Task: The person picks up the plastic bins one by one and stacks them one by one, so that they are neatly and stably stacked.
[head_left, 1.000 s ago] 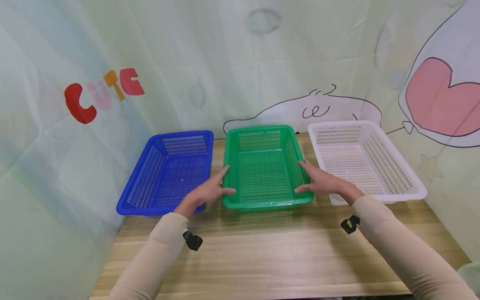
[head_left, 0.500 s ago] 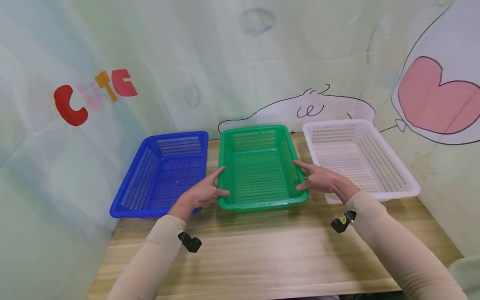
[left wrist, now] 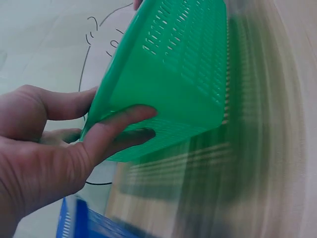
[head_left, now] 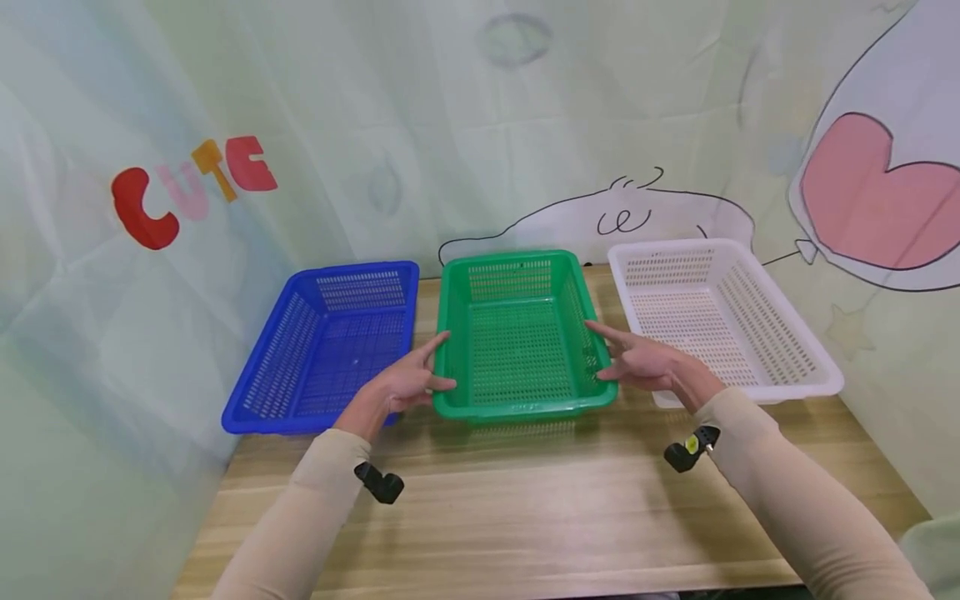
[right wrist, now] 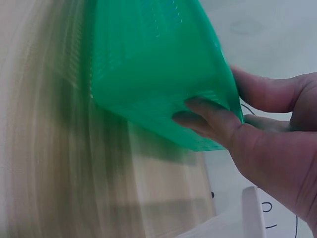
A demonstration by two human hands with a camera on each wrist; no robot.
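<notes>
A green plastic basket (head_left: 521,350) with slotted walls stands in the middle of the head view, and nothing lies in it. My left hand (head_left: 408,379) grips its left rim, thumb over the top and fingers (left wrist: 124,121) against the outer wall in the left wrist view. On the opposite side my right hand (head_left: 643,360) pinches the right rim the same way. Its fingers (right wrist: 213,116) press the wall from outside in the right wrist view. The basket's underside is close over the wooden table (head_left: 480,517), its shadow showing below.
To the left is a blue basket (head_left: 356,354), close by my left hand. A white basket (head_left: 690,333) stands to the right, partly behind my right wrist. A printed curtain (head_left: 375,125) hangs behind and along the sides.
A second ago both hands were spread more loosely at the green basket's side rims. Now their fingers have closed under the rim. The head view has shifted slightly; the baskets keep their order.
</notes>
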